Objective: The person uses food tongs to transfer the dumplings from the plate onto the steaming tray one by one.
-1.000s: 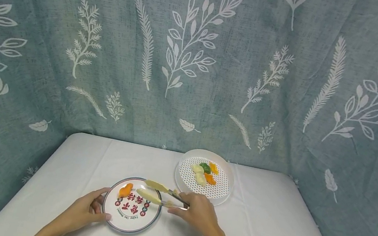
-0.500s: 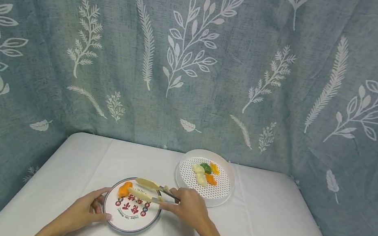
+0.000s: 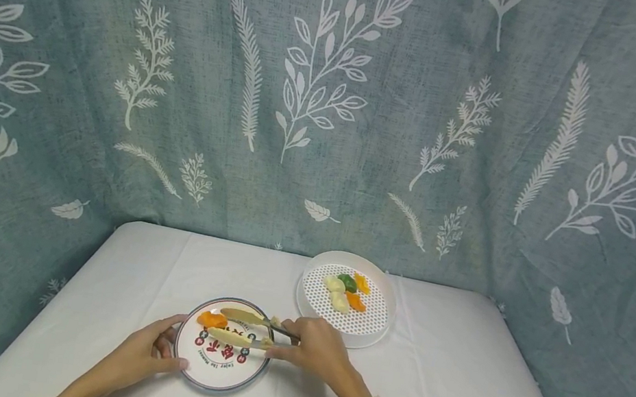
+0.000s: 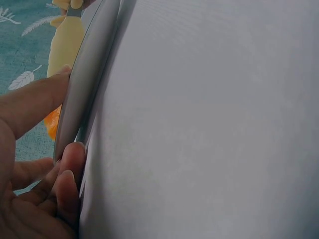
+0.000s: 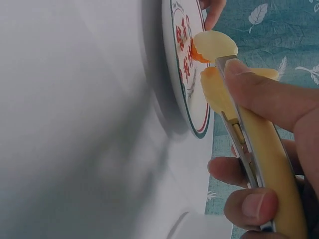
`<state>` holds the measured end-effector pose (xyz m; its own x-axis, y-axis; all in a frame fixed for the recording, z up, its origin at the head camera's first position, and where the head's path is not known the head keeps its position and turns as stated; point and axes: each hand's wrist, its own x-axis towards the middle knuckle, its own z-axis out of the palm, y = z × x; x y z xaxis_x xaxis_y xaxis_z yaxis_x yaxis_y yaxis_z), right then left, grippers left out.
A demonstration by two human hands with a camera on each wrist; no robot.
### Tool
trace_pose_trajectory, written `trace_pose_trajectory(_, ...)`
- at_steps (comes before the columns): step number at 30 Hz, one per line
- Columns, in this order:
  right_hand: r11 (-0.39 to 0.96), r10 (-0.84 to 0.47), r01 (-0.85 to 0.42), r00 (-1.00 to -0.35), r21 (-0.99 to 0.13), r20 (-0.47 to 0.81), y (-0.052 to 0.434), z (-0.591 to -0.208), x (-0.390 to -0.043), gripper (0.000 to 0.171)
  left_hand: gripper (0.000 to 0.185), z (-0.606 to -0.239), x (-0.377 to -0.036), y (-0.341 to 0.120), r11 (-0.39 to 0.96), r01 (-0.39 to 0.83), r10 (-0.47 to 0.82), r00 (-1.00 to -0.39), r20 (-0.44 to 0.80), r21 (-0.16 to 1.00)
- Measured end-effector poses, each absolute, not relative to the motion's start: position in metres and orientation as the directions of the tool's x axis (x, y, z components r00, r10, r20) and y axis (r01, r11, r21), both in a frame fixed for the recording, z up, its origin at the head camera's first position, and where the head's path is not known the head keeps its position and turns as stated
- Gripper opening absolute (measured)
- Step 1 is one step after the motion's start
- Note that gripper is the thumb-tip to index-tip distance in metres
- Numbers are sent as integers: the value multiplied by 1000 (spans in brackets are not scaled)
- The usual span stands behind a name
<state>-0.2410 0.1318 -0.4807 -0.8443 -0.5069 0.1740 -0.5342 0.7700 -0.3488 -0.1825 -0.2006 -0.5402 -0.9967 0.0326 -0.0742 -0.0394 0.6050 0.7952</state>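
A white round plate (image 3: pixel 218 373) with a dark rim and red characters sits at the front of the table. My left hand (image 3: pixel 146 352) grips its left edge, thumb (image 4: pixel 37 102) on the rim and other fingers curled at the underside. My right hand (image 3: pixel 319 351) holds pale-yellow-tipped tongs (image 3: pixel 238 338) over the plate. Their two tips are apart, beside an orange, dumpling-like piece (image 3: pixel 211 320) on the plate's far left. The tips partly cover this piece (image 5: pixel 198 53) in the right wrist view; whether they touch it I cannot tell.
Behind the plate to the right stands a round white steamer tray (image 3: pixel 307 304) with a perforated base. It holds several food-like pieces: pale ones (image 3: pixel 340 301), a green one (image 3: pixel 347 282), a yellow one (image 3: pixel 363 283) and an orange one (image 3: pixel 356 301). A patterned curtain (image 3: pixel 225 73) hangs behind the white table (image 3: pixel 450 386).
My right hand and the tongs have moved left, bringing the tips to the orange piece. That piece has turned from slanted to lying sideways. The left hand and plate have stayed put.
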Motion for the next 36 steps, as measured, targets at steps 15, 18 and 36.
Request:
trace_pose_trajectory(15, 766, -519, -574, -818, -290, 249, 125, -490, -235, 53, 98, -541, -184, -201, 582, -28, 49, -996, -69, 813)
trace_pose_trajectory(18, 761, -519, -578, -815, -295, 258, 125, -492, -234, 53, 98, -541, -184, -201, 588, -19, 53, -997, -62, 809)
trace_pose_trajectory(36, 760, -497, -564, -825, -323, 270, 127, -498, -229, 57, 98, -540, -183, -202, 587, -49, 42, -995, -91, 808)
